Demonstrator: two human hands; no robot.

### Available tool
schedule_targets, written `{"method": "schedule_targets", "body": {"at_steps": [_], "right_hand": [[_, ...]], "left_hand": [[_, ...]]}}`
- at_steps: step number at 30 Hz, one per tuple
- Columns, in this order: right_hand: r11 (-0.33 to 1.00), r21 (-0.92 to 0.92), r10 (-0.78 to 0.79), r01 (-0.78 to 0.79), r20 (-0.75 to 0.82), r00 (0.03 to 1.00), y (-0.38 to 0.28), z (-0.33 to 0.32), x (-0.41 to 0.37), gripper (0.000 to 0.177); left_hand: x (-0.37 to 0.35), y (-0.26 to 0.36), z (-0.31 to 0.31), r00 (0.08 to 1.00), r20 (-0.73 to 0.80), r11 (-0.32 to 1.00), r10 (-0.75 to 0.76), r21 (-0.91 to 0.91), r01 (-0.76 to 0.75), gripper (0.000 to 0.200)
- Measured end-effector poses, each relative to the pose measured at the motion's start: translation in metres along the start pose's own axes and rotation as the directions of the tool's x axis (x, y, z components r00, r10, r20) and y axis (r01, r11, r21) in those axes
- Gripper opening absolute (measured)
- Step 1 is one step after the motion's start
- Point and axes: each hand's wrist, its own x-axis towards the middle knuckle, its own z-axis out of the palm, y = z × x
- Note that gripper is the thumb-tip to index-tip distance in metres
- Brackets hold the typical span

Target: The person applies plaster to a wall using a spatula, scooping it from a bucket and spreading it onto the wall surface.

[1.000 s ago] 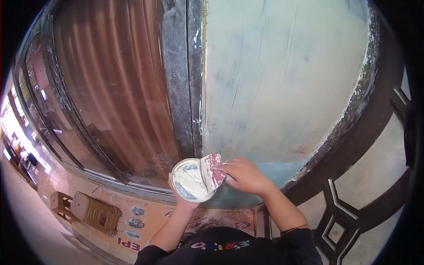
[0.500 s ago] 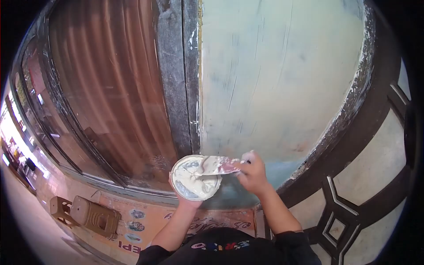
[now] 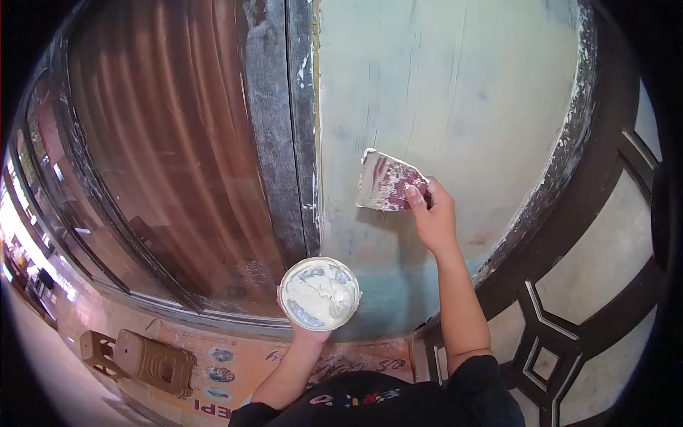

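the right hand (image 3: pixel 435 217), pinching the scraper (image 3: pixel 388 185), has lifted it from the tub (image 3: pixel 321 328) up near the panel (image 3: pixel 455 128). the left hand (image 3: pixel 309 335) still clasps the tub.

Paste (image 3: pixel 326 288) lies in the tub (image 3: pixel 317 260), left of the scraper (image 3: pixel 386 183) before the panel (image 3: pixel 462 128).

A black, short-sleeved shirt (image 3: pixel 434 406) bears multicoloured lettering (image 3: pixel 369 398).

White-streaked maroon scraper (image 3: pixel 397 188), creamy-white paste (image 3: pixel 310 292), pale green panel (image 3: pixel 491 135), reddish-brown curtain (image 3: pixel 167 149)
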Motion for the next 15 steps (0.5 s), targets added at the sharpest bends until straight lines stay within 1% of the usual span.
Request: {"method": "schedule_targets", "body": {"at_steps": [3, 4, 7, 9, 11, 13, 14, 15], "right_hand": [[1.000, -0.023, -0.011, 0.011, -0.010, 1.000, -0.011, -0.002, -0.002, 0.022], [0.999, -0.015, -0.037, 0.036, -0.018, 0.999, -0.011, -0.002, -0.003, 0.022], [0.999, 0.006, -0.036, 0.037, -0.031, 0.999, 0.010, -0.002, -0.004, 0.022], [1.000, -0.002, -0.029, 0.029, -0.034, 0.999, 0.009, -0.003, -0.005, 0.022], [1.000, -0.006, -0.027, 0.026, -0.038, 0.999, 0.007, -0.004, -0.002, 0.022], [0.998, -0.052, -0.034, 0.031, -0.045, 0.998, 0.002, -0.006, 0.008, 0.023], [0.992, -0.121, -0.036, 0.035, -0.004, 0.999, -0.004, -0.010, 0.014, 0.024], [0.992, -0.122, -0.034, 0.033, -0.010, 0.999, -0.004, -0.010, 0.021, 0.024]], "left_hand": [[0.004, 0.006, -0.009, 1.000, -0.031, 1.000, 0.007, 0.004, -0.006, 0.078], [0.005, 0.007, -0.011, 0.999, -0.041, 1.000, 0.018, 0.010, -0.018, 0.077], [0.006, 0.008, -0.014, 0.998, -0.049, 0.999, 0.029, 0.032, -0.028, 0.076], [0.007, 0.008, -0.016, 0.999, -0.043, 0.998, 0.029, 0.048, -0.027, 0.076], [0.008, 0.007, -0.017, 0.996, -0.084, 0.998, 0.034, 0.055, -0.030, 0.076], [0.009, 0.007, -0.015, 0.997, -0.079, 0.999, 0.023, 0.051, -0.019, 0.076], [0.010, 0.005, -0.014, 0.997, -0.077, 0.999, 0.012, 0.044, -0.009, 0.076], [0.010, 0.004, -0.013, 0.997, -0.073, 0.999, 0.001, 0.039, 0.002, 0.077]]}}
